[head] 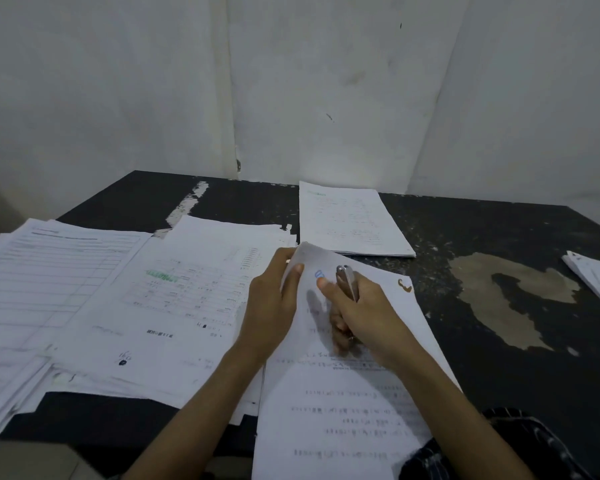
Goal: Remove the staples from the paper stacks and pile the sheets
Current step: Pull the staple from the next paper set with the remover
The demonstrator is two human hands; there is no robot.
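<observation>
I have the stapled stack [343, 410] lying in the lower centre of the frame, its far corner [303, 256] curled up off the dark table [499, 237]. My left hand [272, 299] pinches that corner, thumb on top, I judge to bare the staple and stop the sheets sliding. My right hand [364, 313] is curled round a slim metal tool [346, 280], its tip aimed towards the corner and its thumb stretched onto the paper near the left thumb. The staple itself I cannot make out; it probably sits between the two thumbs. A tidy pile [350, 220] waits in the upper centre, likely for freed sheets; loose sheets [153, 306] spread across the left.
</observation>
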